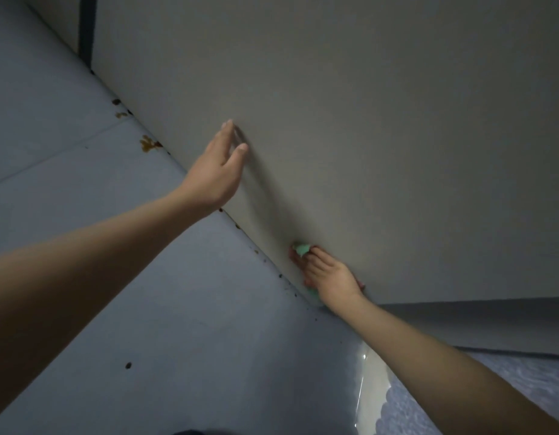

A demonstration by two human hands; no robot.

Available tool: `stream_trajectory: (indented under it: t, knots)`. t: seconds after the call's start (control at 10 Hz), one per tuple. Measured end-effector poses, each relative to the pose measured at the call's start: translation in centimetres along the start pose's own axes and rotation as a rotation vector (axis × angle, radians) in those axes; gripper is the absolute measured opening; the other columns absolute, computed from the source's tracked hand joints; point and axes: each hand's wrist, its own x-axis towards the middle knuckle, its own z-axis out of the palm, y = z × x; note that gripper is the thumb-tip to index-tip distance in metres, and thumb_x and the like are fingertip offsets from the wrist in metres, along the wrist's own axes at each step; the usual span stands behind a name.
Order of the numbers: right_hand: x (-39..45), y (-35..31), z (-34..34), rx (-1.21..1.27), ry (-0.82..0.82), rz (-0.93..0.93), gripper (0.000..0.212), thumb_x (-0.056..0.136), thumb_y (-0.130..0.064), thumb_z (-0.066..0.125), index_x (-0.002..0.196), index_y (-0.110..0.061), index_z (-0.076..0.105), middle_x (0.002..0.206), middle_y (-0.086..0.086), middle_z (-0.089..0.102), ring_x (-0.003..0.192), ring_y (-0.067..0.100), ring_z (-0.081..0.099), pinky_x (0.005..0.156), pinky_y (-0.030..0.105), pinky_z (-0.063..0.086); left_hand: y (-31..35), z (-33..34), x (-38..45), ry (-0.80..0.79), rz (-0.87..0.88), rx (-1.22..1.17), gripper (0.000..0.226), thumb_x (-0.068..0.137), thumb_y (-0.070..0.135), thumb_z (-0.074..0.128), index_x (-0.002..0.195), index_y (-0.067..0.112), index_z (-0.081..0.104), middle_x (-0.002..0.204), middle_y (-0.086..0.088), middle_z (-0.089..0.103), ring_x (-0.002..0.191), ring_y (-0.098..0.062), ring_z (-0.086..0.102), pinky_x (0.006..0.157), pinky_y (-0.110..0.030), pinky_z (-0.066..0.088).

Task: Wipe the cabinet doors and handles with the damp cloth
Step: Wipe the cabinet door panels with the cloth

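— Where is the cloth sitting?

— The green cloth (303,248) is lying pressed against the cabinet door (366,136), low down near the door's bottom edge, just above the floor (83,152). Most of it is hiding under the right hand (326,276); only a bunched bit is poking out past the fingertips, and another scrap is showing below the heel of the hand.

— And how is that hand holding it?

— The fingers are lying over the cloth and pushing it onto the door. Whether they are curling round it or lying straight, I cannot tell; the picture is blurring there.

— The other hand?

— The left hand (216,171) is resting higher up on the same door, well apart from the right one, fingers straight and spread a little, tips touching the panel, holding nothing.

— Any handle showing?

— I am making none out. A dark vertical gap (86,29) is running down the far top left, beside the door.

— What else is lying about?

— Brownish stains and dark specks (149,143) are dotting the floor along the foot of the door. At the lower right a glossy pale strip (370,387) with a scalloped edge is lying on the floor, partly hidden by the right forearm, and what it is I cannot say.
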Motion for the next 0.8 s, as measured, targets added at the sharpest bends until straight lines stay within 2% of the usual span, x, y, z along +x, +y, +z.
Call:
stream_trajectory:
  t: [0.1, 0.2, 0.3, 0.4, 0.5, 0.6, 0.7, 0.8]
  knots:
    - [2.8, -2.2, -7.5, -0.237, 0.246, -0.253, 0.06, 0.092, -0.037, 0.043, 0.144, -0.006, 0.037, 0.141, -0.014, 0.048, 0.134, 0.005, 0.039, 0.117, 0.032, -0.013, 0.1, -0.3, 0.0, -0.018, -0.015, -0.024, 0.053, 0.104, 0.028, 0.031, 0.151, 0.011, 0.013, 0.158, 0.0, 0.013, 0.145, -0.009, 0.012, 0.11, -0.015, 0.008]
    - [6.6, -4.3, -12.6, -0.222, 0.421, -0.29, 0.078, 0.098, -0.051, 0.027, 0.15, -0.001, -0.003, 0.16, 0.007, -0.002, 0.147, 0.021, 0.0, 0.116, 0.036, -0.01, 0.3, -0.3, 0.0, -0.007, -0.026, -0.024, 0.053, 0.104, 0.028, 0.031, 0.151, 0.011, 0.015, 0.158, 0.0, 0.015, 0.144, -0.009, 0.014, 0.109, -0.013, 0.009]
    - [7.7, -5.6, -13.2, -0.364, 0.343, -0.394, 0.082, 0.094, -0.063, 0.016, 0.15, -0.003, 0.01, 0.159, 0.005, 0.01, 0.147, 0.02, 0.009, 0.118, 0.038, 0.003, 0.5, 0.2, 0.1, -0.003, -0.036, -0.026, 0.053, 0.103, 0.028, 0.031, 0.151, 0.012, 0.014, 0.159, -0.002, 0.012, 0.145, -0.009, 0.01, 0.104, -0.008, 0.007]
    - [8.2, -6.3, -8.1, -0.273, 0.244, -0.517, 0.061, 0.085, -0.071, 0.033, 0.129, -0.036, 0.057, 0.134, -0.021, 0.052, 0.127, -0.001, 0.046, 0.112, 0.023, 0.028, 0.6, 0.6, 0.2, -0.007, -0.045, -0.049, 0.053, 0.103, 0.028, 0.03, 0.151, 0.012, 0.013, 0.159, -0.003, 0.006, 0.145, -0.01, 0.006, 0.098, -0.005, 0.005]
    - [5.2, -5.8, -4.7, -0.379, 0.046, -0.434, 0.07, 0.087, -0.074, 0.03, 0.14, -0.031, 0.045, 0.145, -0.018, 0.04, 0.135, -0.005, 0.032, 0.116, 0.024, 0.017, 0.4, 0.8, 0.4, -0.006, -0.044, -0.055, 0.054, 0.103, 0.029, 0.03, 0.151, 0.013, 0.012, 0.16, -0.001, 0.004, 0.145, -0.009, 0.004, 0.096, -0.004, 0.004]
    - [1.7, -4.3, 0.8, -0.343, 0.034, -0.544, 0.075, 0.099, -0.056, 0.01, 0.148, -0.004, -0.01, 0.16, 0.002, -0.008, 0.146, 0.014, -0.008, 0.115, 0.032, -0.011, 0.4, 0.9, 0.4, -0.002, -0.044, -0.063, 0.053, 0.103, 0.029, 0.03, 0.151, 0.013, 0.013, 0.16, 0.0, 0.004, 0.145, -0.008, 0.004, 0.101, -0.006, 0.004]
    - [-1.2, -2.1, 3.8, -0.427, -0.097, -0.581, 0.067, 0.103, -0.041, 0.022, 0.148, -0.004, -0.011, 0.159, 0.0, -0.009, 0.146, 0.017, -0.011, 0.104, 0.031, -0.024, 0.3, 1.1, 0.4, 0.005, -0.035, -0.047, 0.053, 0.104, 0.029, 0.029, 0.151, 0.012, 0.012, 0.16, -0.001, 0.003, 0.145, -0.008, 0.003, 0.107, -0.01, 0.004]
    - [-2.5, -0.6, 5.8, -0.637, 0.197, -0.496, 0.059, 0.103, -0.034, 0.027, 0.148, -0.007, 0.001, 0.158, 0.0, -0.004, 0.147, 0.015, -0.001, 0.105, 0.026, -0.025, 0.3, 1.3, 0.4, 0.015, -0.03, -0.021, 0.053, 0.104, 0.029, 0.028, 0.151, 0.012, 0.012, 0.16, -0.002, 0.003, 0.145, -0.009, 0.003, 0.108, -0.013, 0.003]
